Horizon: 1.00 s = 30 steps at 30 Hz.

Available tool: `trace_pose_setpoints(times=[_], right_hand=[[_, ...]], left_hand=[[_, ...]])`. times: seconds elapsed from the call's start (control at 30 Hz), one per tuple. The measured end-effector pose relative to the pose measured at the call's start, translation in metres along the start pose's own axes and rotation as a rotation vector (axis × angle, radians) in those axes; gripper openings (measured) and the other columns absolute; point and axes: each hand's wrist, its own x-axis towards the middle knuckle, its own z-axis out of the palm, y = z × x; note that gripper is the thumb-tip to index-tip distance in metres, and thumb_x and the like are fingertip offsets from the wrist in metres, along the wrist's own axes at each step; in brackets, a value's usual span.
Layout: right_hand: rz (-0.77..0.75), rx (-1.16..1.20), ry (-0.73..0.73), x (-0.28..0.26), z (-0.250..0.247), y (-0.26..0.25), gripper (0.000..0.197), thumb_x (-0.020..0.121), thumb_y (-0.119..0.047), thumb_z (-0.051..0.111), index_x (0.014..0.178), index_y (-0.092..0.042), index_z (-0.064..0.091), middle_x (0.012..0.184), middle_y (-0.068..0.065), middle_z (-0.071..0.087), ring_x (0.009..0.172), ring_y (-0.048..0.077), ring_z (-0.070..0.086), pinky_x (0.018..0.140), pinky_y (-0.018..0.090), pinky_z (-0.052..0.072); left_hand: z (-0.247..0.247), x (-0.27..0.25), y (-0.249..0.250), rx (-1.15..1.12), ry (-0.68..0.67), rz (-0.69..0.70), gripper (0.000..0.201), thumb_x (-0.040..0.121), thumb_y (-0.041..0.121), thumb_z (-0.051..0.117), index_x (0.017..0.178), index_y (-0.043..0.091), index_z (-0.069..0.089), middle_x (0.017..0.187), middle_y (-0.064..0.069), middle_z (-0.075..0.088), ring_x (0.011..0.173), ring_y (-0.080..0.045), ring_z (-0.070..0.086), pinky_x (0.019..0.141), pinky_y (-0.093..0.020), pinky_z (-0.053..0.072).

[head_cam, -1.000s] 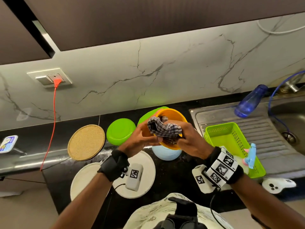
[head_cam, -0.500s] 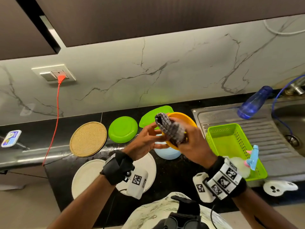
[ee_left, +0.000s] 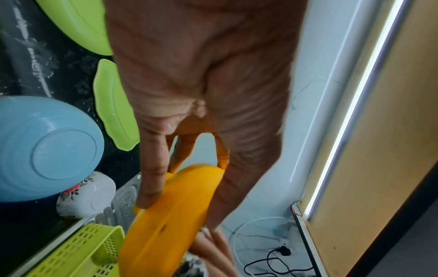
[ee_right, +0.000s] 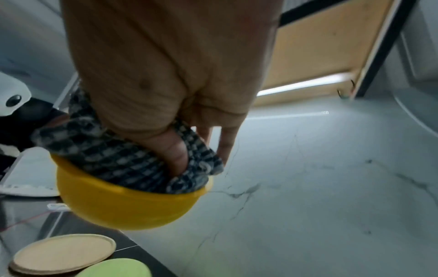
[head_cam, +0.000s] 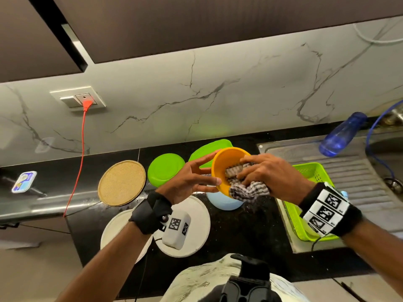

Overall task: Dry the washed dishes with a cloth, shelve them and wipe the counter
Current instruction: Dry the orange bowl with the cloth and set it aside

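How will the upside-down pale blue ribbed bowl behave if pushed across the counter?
The pale blue ribbed bowl sits rim-down, so it should slide rather than roll or tip. It looks like plastic, probably light. Droplets on the black counter may let it skid.

Black counter (head_cam: 239, 236) carries cork mat (head_cam: 121, 183), green plate (head_cam: 165, 170) and upturned blue bowl (head_cam: 218, 203); two white plates (head_cam: 198, 227) lie near front edge.

Red cable (head_cam: 82, 149) hangs from wall socket (head_cam: 69, 100); blue bottle (head_cam: 342, 134) sits on the drainboard (head_cam: 359, 179).
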Motion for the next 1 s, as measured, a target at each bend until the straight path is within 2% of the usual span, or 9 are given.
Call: trace_pose_setpoints(times=[0.13,0.23,0.37,0.5,0.6,0.7,0.87,0.93,1.0], right_hand=[[-0.048,-0.108,0.241,0.006,-0.007,-0.006,0.05,0.071,-0.033,0.09,0.118,-0.02,0.077,0.132,0.001,0.07,0.13,0.032,0.06,0.105,0.048,0.046],[-0.116,-0.175,0.185,0.012,0.012,-0.014,0.053,0.073,-0.03,0.09,0.123,-0.018,0.075,0.138,0.006,0.066,0.133,0.034,0.057,0.109,0.047,0.036],[0.029,-0.225,0.068,0.004,0.034,-0.003,0.065,0.07,-0.021,0.093,0.131,-0.022,0.07,0.148,0.006,0.058,0.138,0.034,0.052,0.105,0.05,0.034],[0.171,-0.24,0.095,0.001,0.044,-0.018,0.059,0.059,-0.016,0.096,0.115,-0.019,0.077,0.135,0.008,0.068,0.124,0.035,0.06,0.095,0.047,0.033],[0.291,-0.115,0.043,0.002,0.058,-0.038,0.048,0.063,-0.028,0.094,0.108,-0.024,0.078,0.128,0.007,0.071,0.114,0.031,0.063,0.092,0.048,0.046],[0.388,0.096,0.089,0.005,0.067,-0.055,0.019,0.082,-0.036,0.067,0.092,-0.023,0.076,0.098,0.002,0.075,0.085,0.025,0.064,0.07,0.032,0.042],[0.593,0.522,0.147,0.005,0.044,-0.053,0.016,0.065,-0.025,0.048,0.067,-0.026,0.064,0.055,-0.012,0.06,0.054,0.002,0.052,0.05,0.013,0.03],[0.593,0.597,0.164,0.003,0.034,-0.043,0.017,0.063,-0.023,0.047,0.065,-0.031,0.062,0.057,-0.02,0.062,0.061,-0.005,0.06,0.053,0.009,0.036],[0.55,0.555,0.189,-0.001,0.029,-0.038,0.032,0.065,-0.028,0.047,0.079,-0.025,0.075,0.076,-0.012,0.071,0.073,0.003,0.066,0.061,0.012,0.043]], left_hand=[[0.005,0.003,-0.001,0.025,-0.005,-0.02,0.072,0.085,-0.003,0.074,0.144,0.033,0.053,0.127,-0.011,0.071,0.118,-0.036,0.067,0.086,-0.042,0.061],[0.006,0.002,-0.004,0.06,-0.015,-0.016,0.072,0.087,-0.006,0.071,0.147,0.03,0.052,0.127,-0.013,0.07,0.119,-0.037,0.066,0.09,-0.047,0.06],[0.005,0.0,-0.003,0.117,0.051,0.011,0.068,0.088,-0.007,0.07,0.143,0.031,0.056,0.122,-0.012,0.073,0.116,-0.034,0.068,0.097,-0.054,0.056],[0.003,0.001,-0.009,0.116,0.145,0.022,0.064,0.084,-0.006,0.07,0.135,0.032,0.065,0.121,-0.026,0.069,0.117,-0.046,0.063,0.098,-0.063,0.051],[0.01,0.002,-0.016,0.093,0.202,-0.002,0.058,0.084,-0.003,0.067,0.133,0.028,0.067,0.119,-0.02,0.071,0.11,-0.041,0.068,0.097,-0.063,0.052],[0.013,0.004,-0.025,0.076,0.239,-0.046,0.052,0.088,-0.003,0.066,0.133,0.024,0.066,0.119,-0.016,0.072,0.106,-0.034,0.071,0.092,-0.059,0.056],[0.012,0.006,-0.031,0.124,0.29,-0.02,0.046,0.09,-0.004,0.07,0.13,0.018,0.068,0.114,-0.011,0.075,0.104,-0.031,0.073,0.08,-0.052,0.063],[0.01,0.006,-0.033,0.175,0.326,0.036,0.047,0.085,-0.003,0.077,0.128,0.015,0.069,0.108,-0.008,0.078,0.1,-0.028,0.075,0.076,-0.046,0.064],[0.007,0.006,-0.036,0.251,0.38,0.081,0.052,0.082,-0.007,0.078,0.129,0.013,0.069,0.104,-0.006,0.079,0.093,-0.024,0.077,0.073,-0.044,0.064]])
